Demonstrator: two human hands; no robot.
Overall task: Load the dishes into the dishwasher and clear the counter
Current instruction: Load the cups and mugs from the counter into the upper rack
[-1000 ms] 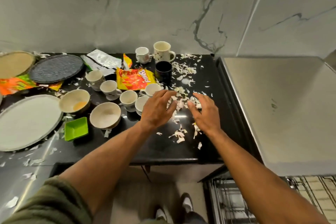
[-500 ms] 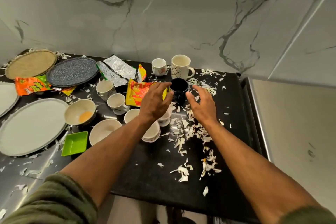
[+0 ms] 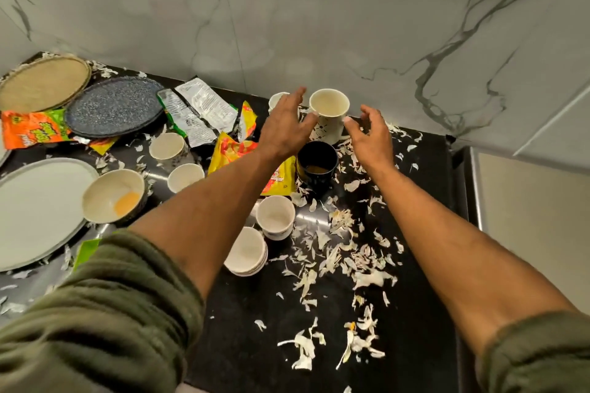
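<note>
A tall cream patterned mug (image 3: 330, 112) stands at the back of the black counter (image 3: 415, 265), against the marble wall. My left hand (image 3: 285, 124) is open just left of it, fingers spread, and partly hides a small white cup (image 3: 276, 100). My right hand (image 3: 370, 132) is open just right of the mug, fingers curled, holding nothing. A black cup (image 3: 317, 163) with brown residue sits right in front of the mug, between my wrists. Small white cups (image 3: 276, 217) and stacked bowls (image 3: 247, 252) lie under my left forearm.
White peel scraps (image 3: 344, 258) litter the counter's right half. Snack wrappers (image 3: 198, 112), a bowl with yellow residue (image 3: 113, 195), a large white plate (image 3: 35, 210), a speckled dark plate (image 3: 113, 105) and a woven mat (image 3: 43, 83) fill the left. A steel surface (image 3: 526, 217) adjoins on the right.
Both hands have moved away from me, from the scraps past the black cup to either side of the tall cream mug. The view has shifted closer to the wall.
</note>
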